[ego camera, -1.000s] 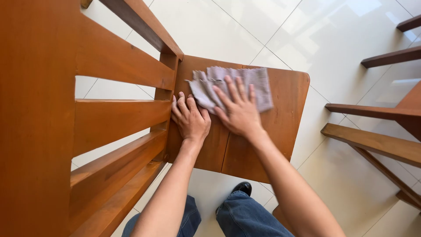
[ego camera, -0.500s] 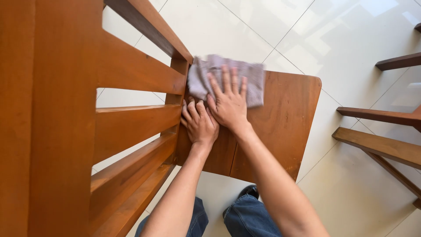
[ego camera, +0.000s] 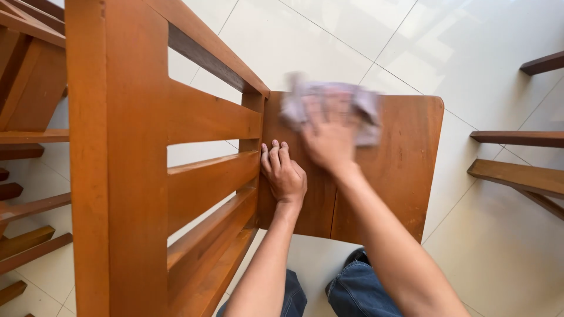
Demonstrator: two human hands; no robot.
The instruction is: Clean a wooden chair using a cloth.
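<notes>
We are wiping the seat of a wooden chair with a greyish cloth. The cloth lies on the far part of the seat, near the slatted backrest at the left, and it is blurred with motion.

Our right hand lies flat on the cloth, fingers spread and pointing away from us, palm pressing down. Its grip is wide open: it closes on nothing and only pins the cloth to the wood. The forearm runs in from the near right at a slant.

Our left hand rests on the left edge of the seat, right against the backrest, fingers together and flat. Its grip is open too, holding nothing and bracing the chair.

To do this well, we judge that the palm should stay squarely over the cloth so that it does not bunch or slip out from under the fingers. Strokes should follow the grain and overlap. The corner where seat meets backrest will likely need the cloth pushed in with the fingertips. The bracing hand should press enough to stop the chair sliding on the smooth tiled floor.
</notes>
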